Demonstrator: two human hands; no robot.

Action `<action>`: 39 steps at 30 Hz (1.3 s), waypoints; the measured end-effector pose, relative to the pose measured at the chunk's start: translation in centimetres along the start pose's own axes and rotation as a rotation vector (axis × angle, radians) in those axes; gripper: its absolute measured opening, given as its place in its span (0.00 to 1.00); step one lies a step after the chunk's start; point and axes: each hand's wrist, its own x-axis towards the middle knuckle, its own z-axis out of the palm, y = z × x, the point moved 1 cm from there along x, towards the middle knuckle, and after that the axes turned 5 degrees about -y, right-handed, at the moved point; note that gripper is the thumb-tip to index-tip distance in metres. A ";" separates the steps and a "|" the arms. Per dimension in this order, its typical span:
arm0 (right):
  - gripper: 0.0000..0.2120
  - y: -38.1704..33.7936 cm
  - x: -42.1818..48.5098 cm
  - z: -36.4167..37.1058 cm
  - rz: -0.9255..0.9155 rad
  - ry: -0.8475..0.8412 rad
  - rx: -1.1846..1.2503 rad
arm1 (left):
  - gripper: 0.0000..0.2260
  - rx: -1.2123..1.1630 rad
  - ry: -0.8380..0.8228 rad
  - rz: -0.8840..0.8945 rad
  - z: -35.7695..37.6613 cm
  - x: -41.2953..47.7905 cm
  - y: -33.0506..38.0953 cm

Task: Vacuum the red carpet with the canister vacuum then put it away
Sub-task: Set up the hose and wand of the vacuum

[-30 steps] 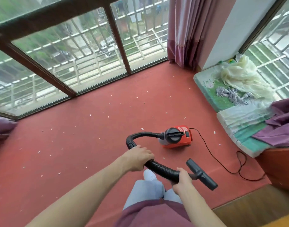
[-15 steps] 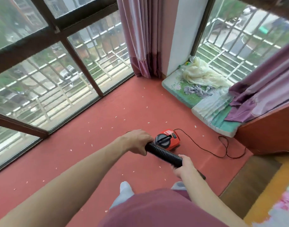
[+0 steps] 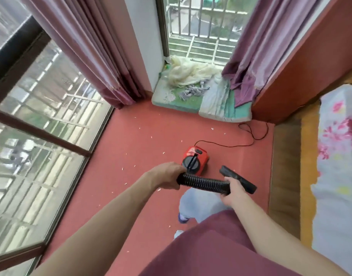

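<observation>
A small red and black canister vacuum [image 3: 195, 159] stands on the red carpet [image 3: 143, 140], which is dotted with white scraps. Its black ribbed hose [image 3: 204, 183] runs across in front of me at waist height. My left hand [image 3: 167, 177] grips the hose near the canister end. My right hand [image 3: 234, 191] grips the other end, just behind the black floor nozzle [image 3: 238, 179], which hangs above the carpet. The black power cord [image 3: 249, 136] trails from the canister toward the right.
Floor-to-ceiling windows [image 3: 43, 120] line the left side, with purple curtains [image 3: 95, 52] in the corner. Green and white cushions [image 3: 203, 100] with crumpled cloth lie against the far window. A red wall panel [image 3: 302, 62], wood floor strip [image 3: 284, 168] and a floral bedspread [image 3: 342, 156] lie to the right.
My view has swung right toward the corner and the bed. Both hands keep hold of the hose, which has turned more level, and the nozzle now shows right of my right hand.
</observation>
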 end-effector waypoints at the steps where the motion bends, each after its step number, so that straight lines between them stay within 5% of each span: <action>1: 0.08 -0.2 0.6 0.3 0.013 -0.005 0.019 | 0.07 0.016 -0.016 0.007 -0.7 0.8 -0.4; 13: 0.10 -1.9 4.3 8.4 0.151 0.029 0.269 | 0.09 0.134 -0.243 0.037 -9.8 8.5 -6.5; 18: 0.03 -2.5 3.2 8.9 0.148 0.016 0.463 | 0.09 0.277 -0.339 0.183 -13.1 12.5 -5.9; 28: 0.07 1.3 5.1 8.1 0.088 0.132 0.654 | 0.14 0.392 -0.537 0.499 -11.0 16.6 -6.3; 33: 0.08 3.7 8.9 8.1 0.050 0.145 0.793 | 0.23 0.410 -0.483 0.506 -9.5 20.2 -7.2; 39: 0.10 3.2 16.7 8.6 0.005 0.118 0.874 | 0.22 0.425 -0.370 0.537 -8.3 25.6 -7.0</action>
